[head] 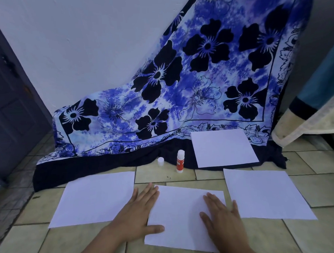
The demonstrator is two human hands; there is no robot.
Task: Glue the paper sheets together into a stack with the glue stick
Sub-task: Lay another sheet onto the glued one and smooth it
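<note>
Pressing with straight, spread fingers, left hand (141, 214) and right hand (223, 218) flatten the centre sheet (184, 212), apparently bonding a layer. Next: grasp the glue stick (180, 161) standing upright beyond it.

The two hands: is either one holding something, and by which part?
Nothing is gripped. The left hand and right hand rest flat on the middle sheet, at its left edge and right side.
</note>
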